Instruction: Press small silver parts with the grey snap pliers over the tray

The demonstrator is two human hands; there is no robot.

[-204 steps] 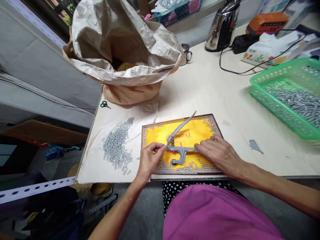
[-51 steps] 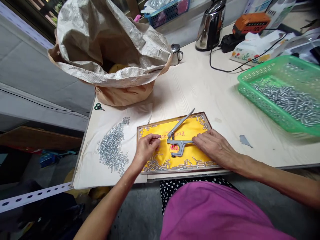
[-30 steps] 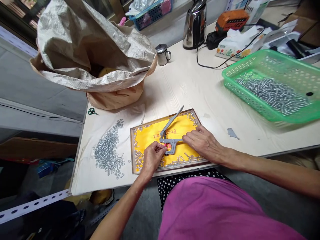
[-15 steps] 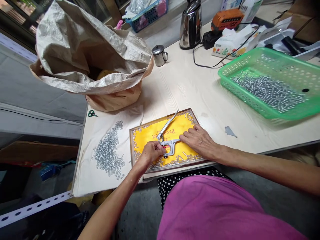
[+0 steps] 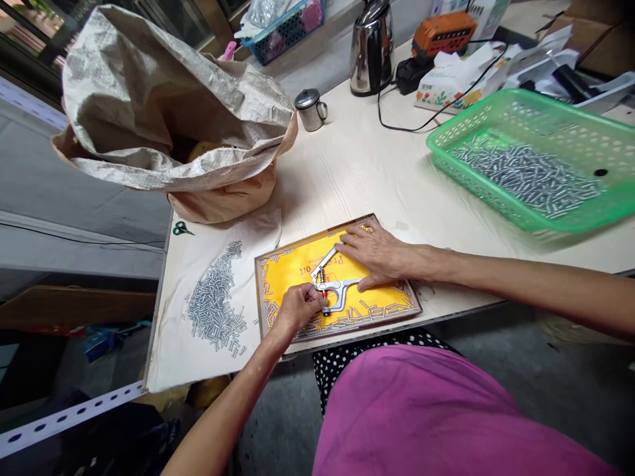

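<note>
A pair of grey snap-fastener pliers (image 5: 339, 291) lies in a shallow tray (image 5: 342, 327) with a yellow printed bottom. My right hand (image 5: 374, 254) spans its two spread handles, fingers on the upper one and thumb by the lower. At the jaws, my left hand (image 5: 300, 306) is closed in a pinch; whatever sits between its fingertips is too small to make out. Short silvery metal pieces (image 5: 372, 311) line the tray's edges. A larger heap of such pieces (image 5: 215, 301) rests on a white cloth (image 5: 171, 330) left of my left hand.
A green basket (image 5: 476, 192) of similar metal pieces stands at the right. Behind the tray are a big open sack (image 5: 223, 192), a lidded metal mug (image 5: 311, 112), a kettle (image 5: 371, 53) and a black cable (image 5: 401, 129). Small green-handled scissors (image 5: 182, 229) lie near the left edge.
My right hand has opened out and moved up across the pliers, its fingers now at the upper handle. My left hand stays pinched at the jaws. The view has shifted slightly.
</note>
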